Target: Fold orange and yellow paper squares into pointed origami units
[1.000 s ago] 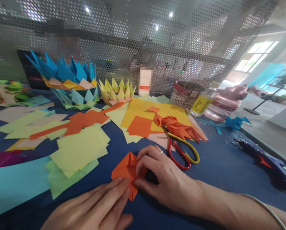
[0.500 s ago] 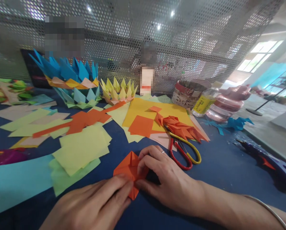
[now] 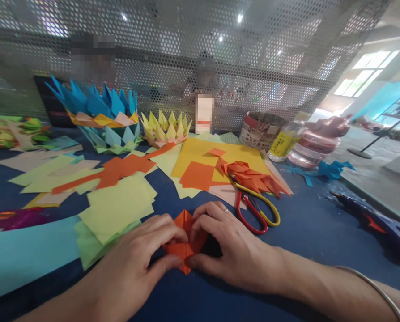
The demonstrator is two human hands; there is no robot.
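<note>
A partly folded orange paper piece (image 3: 183, 241) lies on the dark blue table (image 3: 307, 232) in front of me. My left hand (image 3: 136, 264) pinches its left side between thumb and curled fingers. My right hand (image 3: 227, 250), with a ring on one finger, presses and grips its right side, fingers bent over the paper. Most of the orange piece is hidden under both hands.
Red-and-yellow scissors (image 3: 257, 212) lie just beyond my right hand, by a pile of folded orange pieces (image 3: 253, 176) on yellow sheets. Green paper squares (image 3: 119, 205) lie left. Blue and yellow paper crowns (image 3: 99, 112), a basket (image 3: 260, 129), a bottle (image 3: 283, 143) and a glue gun (image 3: 374, 219) sit around.
My left hand has moved up and forward from flat on the paper's near corner to a pinch over its left side, covering more of it. The right hand has stayed put.
</note>
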